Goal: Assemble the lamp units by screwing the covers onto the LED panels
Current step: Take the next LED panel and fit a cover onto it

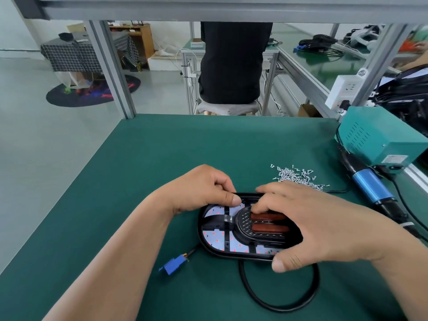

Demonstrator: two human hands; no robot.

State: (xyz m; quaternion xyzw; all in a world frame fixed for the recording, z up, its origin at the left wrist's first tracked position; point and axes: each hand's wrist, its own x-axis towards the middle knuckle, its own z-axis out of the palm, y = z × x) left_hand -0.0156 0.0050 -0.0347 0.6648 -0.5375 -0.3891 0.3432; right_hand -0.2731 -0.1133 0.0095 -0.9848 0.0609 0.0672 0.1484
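Note:
An oval black lamp unit (222,237) lies on the green mat, its white LED panel with red dots showing under a black cover that has two red lenses (268,222). My left hand (203,188) grips the unit's far left edge, thumb pressed on the cover. My right hand (308,225) spans the right half, fingers curled over the far rim and thumb on the near rim. A black cable (278,304) loops from the unit to a blue connector (172,266). A heap of small silver screws (296,177) lies just beyond the unit.
An electric screwdriver with a blue body (372,187) lies at the right, beside a teal power box (382,137). A white power strip (342,91) hangs on the frame behind it. A person in black (234,63) sits at the bench beyond the mat's far edge.

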